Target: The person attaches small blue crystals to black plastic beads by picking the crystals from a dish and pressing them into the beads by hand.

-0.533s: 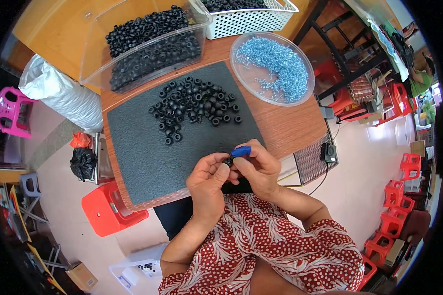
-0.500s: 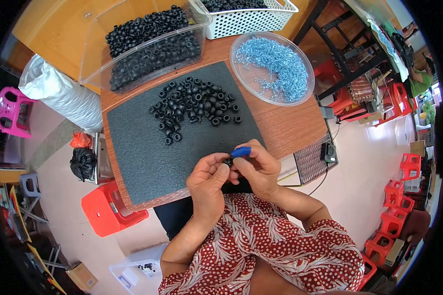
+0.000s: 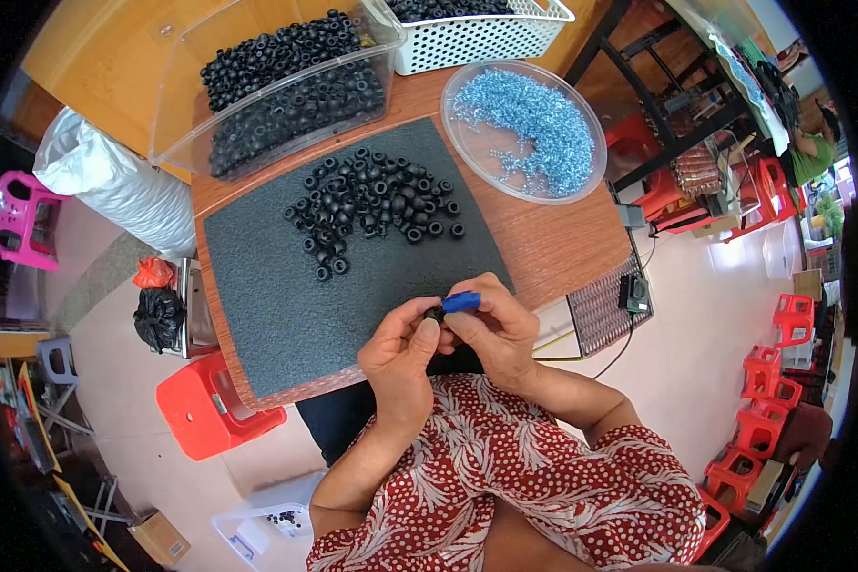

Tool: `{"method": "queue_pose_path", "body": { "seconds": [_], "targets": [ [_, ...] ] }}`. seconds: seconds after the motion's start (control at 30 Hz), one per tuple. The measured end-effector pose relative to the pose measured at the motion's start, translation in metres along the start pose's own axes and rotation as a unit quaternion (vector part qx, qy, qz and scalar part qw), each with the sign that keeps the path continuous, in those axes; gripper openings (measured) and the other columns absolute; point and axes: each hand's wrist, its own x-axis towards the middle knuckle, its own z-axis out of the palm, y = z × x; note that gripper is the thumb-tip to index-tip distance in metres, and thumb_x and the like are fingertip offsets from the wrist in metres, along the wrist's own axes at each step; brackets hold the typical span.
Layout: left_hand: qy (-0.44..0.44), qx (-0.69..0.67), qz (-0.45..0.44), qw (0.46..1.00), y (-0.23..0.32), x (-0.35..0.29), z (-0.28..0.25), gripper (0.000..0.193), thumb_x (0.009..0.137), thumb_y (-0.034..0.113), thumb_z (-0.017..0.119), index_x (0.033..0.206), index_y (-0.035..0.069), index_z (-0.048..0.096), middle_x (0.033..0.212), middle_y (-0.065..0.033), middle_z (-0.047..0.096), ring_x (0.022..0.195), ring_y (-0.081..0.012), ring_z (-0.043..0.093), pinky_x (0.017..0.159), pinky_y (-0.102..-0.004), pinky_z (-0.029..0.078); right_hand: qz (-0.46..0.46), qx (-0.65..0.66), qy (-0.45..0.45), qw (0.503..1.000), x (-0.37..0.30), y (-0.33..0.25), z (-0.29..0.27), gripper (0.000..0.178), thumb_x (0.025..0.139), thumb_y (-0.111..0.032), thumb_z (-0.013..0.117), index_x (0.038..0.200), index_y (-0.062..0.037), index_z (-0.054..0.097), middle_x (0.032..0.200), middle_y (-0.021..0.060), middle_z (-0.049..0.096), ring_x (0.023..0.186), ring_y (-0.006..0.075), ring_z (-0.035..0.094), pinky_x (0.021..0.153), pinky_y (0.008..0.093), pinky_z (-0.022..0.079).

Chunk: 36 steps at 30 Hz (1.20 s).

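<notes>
Over the near edge of the dark grey mat (image 3: 276, 315), my two hands meet at the fingertips. Thumb and fingers of my left hand (image 3: 398, 345) are closed on a small round black piece (image 3: 436, 313), mostly hidden by them. My right hand (image 3: 496, 329) is pinched against it, with a small blue piece (image 3: 462, 302) at the index finger and thumb; whether that is a tool's handle or a finger cover I cannot tell. Farther back on the mat lies a loose pile of round, hollow black pieces (image 3: 377, 200).
Behind the mat stand a clear plastic bin (image 3: 172, 143) of black pieces and a white perforated basket (image 3: 481, 43). A round clear tray (image 3: 467, 162) holds tiny light-blue bits. A red stool (image 3: 195, 405) stands left of the wooden table (image 3: 572, 248).
Both hands have shifted slightly left, still together. The blue piece has tilted a little and moved slightly down and left. The pile on the mat looks the same.
</notes>
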Motion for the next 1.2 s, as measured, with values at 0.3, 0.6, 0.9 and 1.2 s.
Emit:
{"method": "queue_pose_path", "body": {
  "seconds": [0.3, 0.6, 0.9, 1.2],
  "targets": [
    [-0.013, 0.034, -0.012, 0.999, 0.001, 0.0, 0.002, 0.021, 0.089, 0.008, 0.058, 0.106, -0.003, 0.057, 0.085, -0.0048, 0.061, 0.068, -0.0097, 0.056, 0.063, -0.0227, 0.048, 0.04, 0.031, 0.03, 0.998, -0.005, 0.001, 0.001, 0.013, 0.082, 0.008, 0.059, 0.094, 0.0032, 0.058, 0.1, 0.0081, 0.052, 0.08, 0.0105, 0.053, 0.067, 0.0221, 0.045],
    [-0.042, 0.019, -0.051, 0.998, 0.005, 0.003, 0.001, 0.021, 0.091, 0.01, 0.056, 0.107, -0.003, 0.056, 0.086, -0.0045, 0.06, 0.071, -0.0088, 0.054, 0.064, -0.0216, 0.046, -0.054, -0.115, 0.034, 0.991, 0.001, -0.005, -0.004, 0.016, 0.077, 0.007, 0.063, 0.092, 0.0019, 0.058, 0.091, 0.0096, 0.054, 0.076, 0.0144, 0.05, 0.063, 0.024, 0.043],
    [-0.06, -0.011, -0.071, 0.996, 0.002, 0.005, -0.001, 0.021, 0.09, 0.016, 0.058, 0.102, -0.002, 0.057, 0.083, -0.0052, 0.061, 0.068, -0.0101, 0.055, 0.064, -0.022, 0.046, -0.081, -0.145, 0.043, 0.985, 0.001, -0.009, -0.004, 0.015, 0.074, 0.0, 0.067, 0.089, -0.0017, 0.063, 0.084, 0.0091, 0.06, 0.074, 0.0222, 0.053, 0.064, 0.0317, 0.042],
    [-0.075, -0.063, -0.108, 0.989, 0.007, 0.012, 0.001, 0.021, 0.092, 0.017, 0.056, 0.1, -0.002, 0.055, 0.088, -0.0081, 0.062, 0.074, -0.0124, 0.057, 0.069, -0.0231, 0.047, -0.204, -0.289, -0.081, 0.932, 0.024, -0.025, -0.031, 0.041, 0.065, -0.016, 0.077, 0.096, 0.0041, 0.058, 0.095, 0.0147, 0.059, 0.077, 0.0276, 0.053, 0.065, 0.0343, 0.044]
  ]
}}
